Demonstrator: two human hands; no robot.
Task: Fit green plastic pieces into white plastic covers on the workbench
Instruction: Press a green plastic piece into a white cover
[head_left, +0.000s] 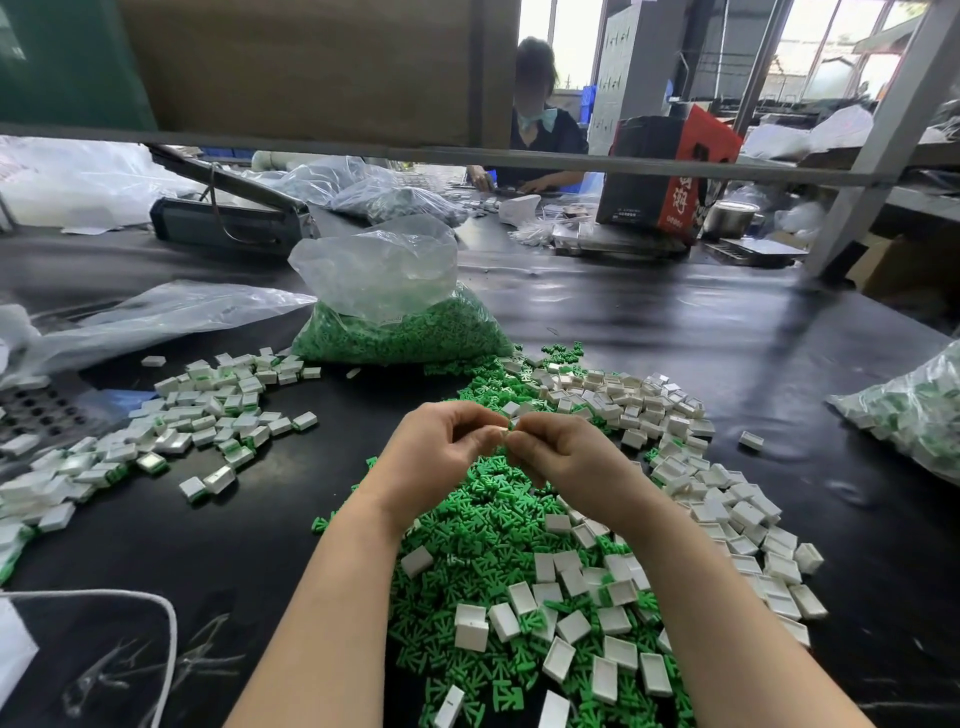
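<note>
- Overall, the workbench (701, 332) is a wide black surface running from the near edge to the far shelving frame, where a second person (537, 119) sits working.
- Clear bag of green pieces (400, 322): stands upright on the bench beyond the hands, top open, lower half packed with green parts.
- Loose green pieces (483, 525): a broad heap directly beneath and ahead of both forearms, spreading back toward the bag.
- White covers (670, 415): a scattered pile to the right of the hands, mixed into the green heap toward the near edge.
- Assembled units (208, 415), white with green showing at one end: a separate spread well to the left of the hands.
- Second clear bag (914, 410): at the right edge, holding white and green parts.
- Left hand (441, 447): raised above the green heap, fingers curled, thumb and fingertips pinching a small white part (501, 432) at the point where both hands meet.
- Right hand (550, 452): fingers curled likewise, fingertips touching those of the left hand on the same part.
- Held part: only a sliver shows between the fingertips; whether a green piece is already in it cannot be told.
</note>
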